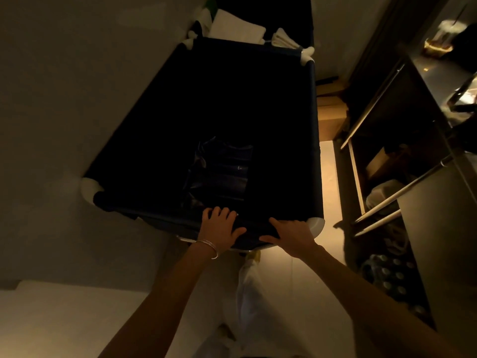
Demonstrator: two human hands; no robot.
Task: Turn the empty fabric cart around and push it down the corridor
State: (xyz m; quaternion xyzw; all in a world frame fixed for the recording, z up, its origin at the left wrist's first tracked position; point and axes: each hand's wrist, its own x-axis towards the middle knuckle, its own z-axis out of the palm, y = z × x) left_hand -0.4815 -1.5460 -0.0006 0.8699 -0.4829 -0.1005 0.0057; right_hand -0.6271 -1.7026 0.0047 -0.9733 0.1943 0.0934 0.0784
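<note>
A large dark-blue fabric cart point(144, 125) with white corner joints fills the middle of the head view, seen from above in dim light. Its inside is dark; only a creased patch of its fabric floor shows. My left hand point(219, 229), with bangles on the wrist, grips the cart's near rim, fingers curled over the edge. My right hand point(290, 233) holds the same rim just to the right, next to the near right white corner point(317, 226).
A plain wall point(64, 99) runs close along the cart's left side. A second cart with folded white towels point(237, 27) stands beyond it. Dark shelving point(387, 151) with boxes and bottled water lines the right. A narrow lit strip of floor point(327, 189) lies between cart and shelves.
</note>
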